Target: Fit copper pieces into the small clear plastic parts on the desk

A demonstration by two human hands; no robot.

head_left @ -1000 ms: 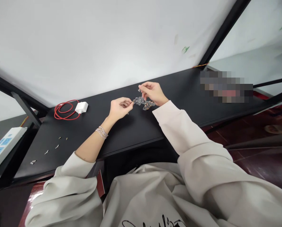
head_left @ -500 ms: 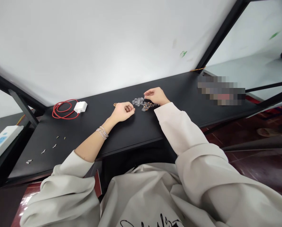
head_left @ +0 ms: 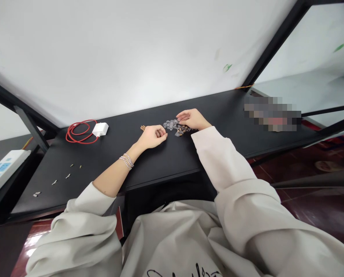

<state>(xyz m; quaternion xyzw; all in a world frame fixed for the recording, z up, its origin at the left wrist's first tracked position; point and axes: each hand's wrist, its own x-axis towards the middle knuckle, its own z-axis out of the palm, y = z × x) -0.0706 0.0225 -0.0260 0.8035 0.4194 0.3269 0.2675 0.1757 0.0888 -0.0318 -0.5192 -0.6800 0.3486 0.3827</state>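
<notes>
My left hand [head_left: 153,137] rests on the black table, fingers curled in and thumb close to them. Whether anything small is inside cannot be seen. Just behind it lies a little cluster of light-brown round beads [head_left: 143,127]. To its right is a pile of clear beads [head_left: 171,124], with dark and brown mixed beads [head_left: 181,131] beside them. Over the right side of these piles hovers my right hand [head_left: 193,119], thumb and fingers apart, fingertips near the clear beads. It covers part of the mixed beads.
A white charger [head_left: 100,129] with a red cable [head_left: 73,134] lies at the left back. Several small pale bits [head_left: 54,182] are scattered at the front left. A white power strip [head_left: 5,171] stands far left; a blurred-out item [head_left: 272,114] lies far right.
My right hand has lowered over the beads, and its fingertips have parted from a pinch by the clear beads. My left hand has hardly moved. The view has shifted slightly.
</notes>
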